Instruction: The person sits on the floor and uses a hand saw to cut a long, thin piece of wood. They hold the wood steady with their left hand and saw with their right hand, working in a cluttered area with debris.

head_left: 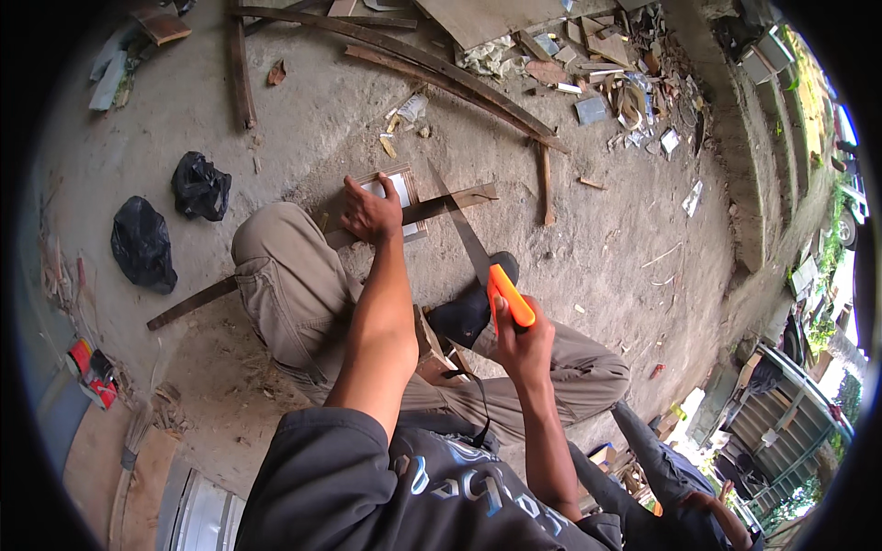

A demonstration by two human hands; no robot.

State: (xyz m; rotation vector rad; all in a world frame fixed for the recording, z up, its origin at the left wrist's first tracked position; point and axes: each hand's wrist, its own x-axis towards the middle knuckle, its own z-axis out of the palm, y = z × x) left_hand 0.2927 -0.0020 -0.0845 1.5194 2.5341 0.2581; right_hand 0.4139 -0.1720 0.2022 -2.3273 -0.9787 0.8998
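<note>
My left hand (372,209) grips a long dark wooden strip (424,210), with fingers bent over it. Beneath the strip lies a small block with a white middle and brown edges (401,184). The strip runs slantwise past my bent left knee, its lower end far out to the left. In my right hand (524,342) is the orange handle of a handsaw (470,241). Its blade points up and away, crossing the strip to the right of the block. Whether the teeth have cut into the wood cannot be made out.
Two black plastic bags (143,243) lie at the left. Long wooden battens (441,78) stretch across the far floor, near a heap of scraps (634,92). A concrete step (735,156) borders the right. Another person (675,487) is at lower right. My dark shoe (464,312) is near the saw.
</note>
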